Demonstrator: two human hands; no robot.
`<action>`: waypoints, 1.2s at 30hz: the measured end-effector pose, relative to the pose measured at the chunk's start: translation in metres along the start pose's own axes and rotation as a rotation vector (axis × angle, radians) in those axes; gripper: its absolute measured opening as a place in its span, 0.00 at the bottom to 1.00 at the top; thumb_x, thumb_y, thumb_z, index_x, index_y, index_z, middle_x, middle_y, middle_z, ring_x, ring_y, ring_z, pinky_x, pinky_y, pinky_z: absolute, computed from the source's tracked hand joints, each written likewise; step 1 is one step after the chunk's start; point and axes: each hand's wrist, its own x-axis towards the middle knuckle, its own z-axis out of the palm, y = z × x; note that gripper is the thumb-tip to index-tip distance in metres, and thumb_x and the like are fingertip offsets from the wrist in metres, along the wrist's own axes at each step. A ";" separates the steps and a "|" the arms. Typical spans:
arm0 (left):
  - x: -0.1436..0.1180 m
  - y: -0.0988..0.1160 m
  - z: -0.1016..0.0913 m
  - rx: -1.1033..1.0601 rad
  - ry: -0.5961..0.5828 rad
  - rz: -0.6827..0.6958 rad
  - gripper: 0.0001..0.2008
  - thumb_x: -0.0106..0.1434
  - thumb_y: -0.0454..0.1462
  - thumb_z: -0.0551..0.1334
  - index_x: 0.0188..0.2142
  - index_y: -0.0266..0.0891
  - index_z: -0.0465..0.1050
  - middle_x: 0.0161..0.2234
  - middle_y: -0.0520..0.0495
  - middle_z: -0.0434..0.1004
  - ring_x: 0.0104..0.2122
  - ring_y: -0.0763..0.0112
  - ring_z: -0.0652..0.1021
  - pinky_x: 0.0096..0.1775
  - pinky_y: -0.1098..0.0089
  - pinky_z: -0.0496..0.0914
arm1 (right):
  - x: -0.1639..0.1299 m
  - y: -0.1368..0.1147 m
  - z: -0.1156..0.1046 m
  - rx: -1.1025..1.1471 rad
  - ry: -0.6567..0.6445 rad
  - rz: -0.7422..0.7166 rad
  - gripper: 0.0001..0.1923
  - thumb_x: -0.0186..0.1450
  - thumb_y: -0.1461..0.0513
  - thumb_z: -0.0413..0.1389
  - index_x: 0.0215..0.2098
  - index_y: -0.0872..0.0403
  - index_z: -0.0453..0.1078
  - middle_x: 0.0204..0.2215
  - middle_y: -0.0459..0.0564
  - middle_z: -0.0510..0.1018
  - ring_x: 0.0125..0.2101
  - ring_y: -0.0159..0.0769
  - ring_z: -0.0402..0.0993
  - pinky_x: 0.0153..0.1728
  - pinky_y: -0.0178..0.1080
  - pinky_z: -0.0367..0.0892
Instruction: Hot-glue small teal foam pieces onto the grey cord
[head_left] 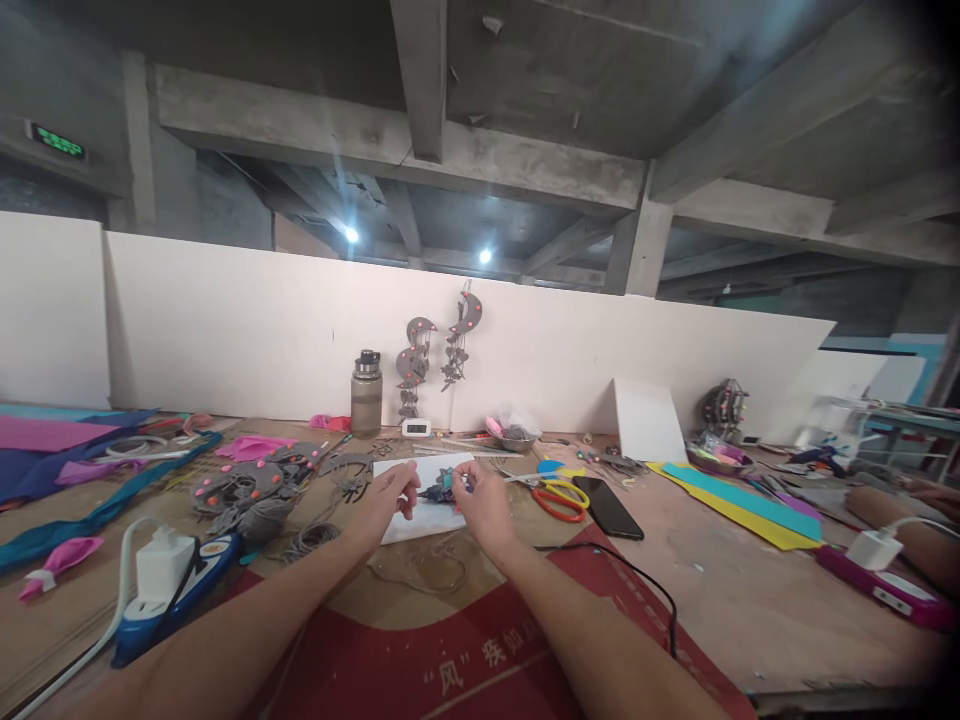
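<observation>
The right hand (486,500) pinches a small dark-and-teal object (445,482) above a white paper sheet (401,530); the left hand (393,497) curls beside it, whether gripping I cannot tell. Nearer than both hands, a red printed sheet (405,665) reads “风” 疾如. Beyond the left hand stands a smoky translucent black-capped bottle (367,403); beyond the right, a shallow round bowl (520,445) holds pink pieces.

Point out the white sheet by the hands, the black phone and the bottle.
White sheet (426,522): head view, on its bare lower part.
Black phone (609,507): head view, mid-screen.
Bottle (367,402): head view, on its body, below the cap.
</observation>
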 end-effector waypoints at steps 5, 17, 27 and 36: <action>-0.004 0.008 0.004 0.124 -0.107 0.002 0.19 0.58 0.50 0.59 0.38 0.37 0.74 0.34 0.45 0.73 0.35 0.67 0.73 0.34 0.69 0.68 | 0.001 -0.001 -0.002 -0.029 0.024 -0.036 0.08 0.60 0.63 0.50 0.27 0.53 0.70 0.22 0.44 0.73 0.23 0.30 0.65 0.27 0.32 0.56; -0.006 0.010 0.008 0.238 -0.232 -0.020 0.12 0.53 0.43 0.63 0.33 0.38 0.76 0.31 0.48 0.74 0.30 0.71 0.71 0.33 0.72 0.66 | -0.003 -0.001 0.000 -0.104 -0.019 -0.087 0.07 0.60 0.63 0.52 0.29 0.53 0.72 0.26 0.45 0.75 0.27 0.31 0.68 0.30 0.33 0.57; -0.003 0.003 0.005 0.215 -0.145 -0.003 0.12 0.53 0.43 0.64 0.33 0.36 0.71 0.26 0.49 0.74 0.24 0.74 0.70 0.28 0.73 0.65 | -0.006 -0.007 -0.002 -0.141 -0.074 -0.152 0.07 0.61 0.63 0.51 0.30 0.53 0.72 0.26 0.46 0.75 0.27 0.30 0.67 0.32 0.33 0.58; -0.005 0.012 0.006 0.262 -0.092 0.003 0.12 0.52 0.43 0.64 0.32 0.36 0.74 0.25 0.49 0.74 0.23 0.74 0.70 0.27 0.73 0.66 | -0.008 -0.008 -0.002 -0.120 -0.111 -0.151 0.08 0.61 0.62 0.51 0.31 0.53 0.72 0.27 0.46 0.75 0.27 0.30 0.67 0.31 0.33 0.58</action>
